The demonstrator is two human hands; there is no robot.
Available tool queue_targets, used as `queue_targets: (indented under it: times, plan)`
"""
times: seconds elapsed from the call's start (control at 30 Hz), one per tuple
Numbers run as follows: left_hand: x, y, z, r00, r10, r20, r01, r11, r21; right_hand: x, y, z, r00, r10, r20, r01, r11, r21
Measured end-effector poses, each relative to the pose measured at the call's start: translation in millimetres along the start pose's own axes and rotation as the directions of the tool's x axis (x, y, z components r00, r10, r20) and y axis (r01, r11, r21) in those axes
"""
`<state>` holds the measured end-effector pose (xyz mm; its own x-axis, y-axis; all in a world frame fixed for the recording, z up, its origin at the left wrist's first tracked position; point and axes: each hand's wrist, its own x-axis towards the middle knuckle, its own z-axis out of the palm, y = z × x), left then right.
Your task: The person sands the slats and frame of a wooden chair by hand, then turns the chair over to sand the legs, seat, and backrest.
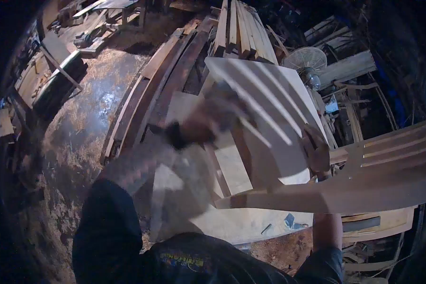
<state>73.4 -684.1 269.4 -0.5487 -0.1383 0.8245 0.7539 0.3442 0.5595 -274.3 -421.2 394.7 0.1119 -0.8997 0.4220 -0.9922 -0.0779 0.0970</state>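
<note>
My left hand (201,125), with a dark band at the wrist, is smeared by motion above a pale wooden panel (288,111). It seems closed around a dark object whose kind the blur hides. At the panel's right edge is my right hand (318,154), its fingers bent over the wood. A curved wooden piece with long slots (364,191) crosses over my right forearm and reaches to the right. Bright stripes and shadows fall across the panel. Under it lies a light wooden board (251,220).
Long planks (244,31) are stacked beyond the panel, with darker beams (163,71) to their left. A caged fan (306,59) stands at the back right. Wooden frames (378,225) are at the right. Shavings cover the floor (90,123) on the left.
</note>
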Motion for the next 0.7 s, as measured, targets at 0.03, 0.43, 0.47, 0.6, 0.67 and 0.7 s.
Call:
queue_targets:
  times: [0.03, 0.43, 0.47, 0.6, 0.67, 0.7]
  plan:
    - [-11, -4, 30, 1.000, -0.014, -0.011, 0.010, 0.963, -0.269, 3, -6, -2, 0.999, -0.025, -0.035, 0.025, 1.000, -0.004]
    - [12, 34, 64, 1.000, 0.018, -0.016, -0.006, 0.832, 0.555, 4, -9, 2, 0.996, 0.058, -0.061, -0.056, 0.997, 0.046]
    - [15, 43, 66, 0.997, 0.055, 0.062, -0.081, 0.794, 0.602, 5, -7, 6, 0.993, -0.002, -0.115, 0.006, 1.000, 0.029]
    - [13, -26, -26, 0.960, 0.046, -0.277, 0.183, 0.644, 0.743, 2, -4, 7, 0.996, -0.004, -0.085, 0.008, 0.999, 0.054]
    - [14, -39, -2, 0.911, 0.169, -0.377, 0.194, 0.632, 0.750, 3, -3, 3, 0.999, -0.007, -0.041, 0.009, 0.999, 0.042]
    - [8, -53, 31, 0.877, 0.128, -0.463, 0.208, 0.767, 0.607, 2, -2, 2, 1.000, -0.005, -0.015, 0.006, 1.000, 0.029]
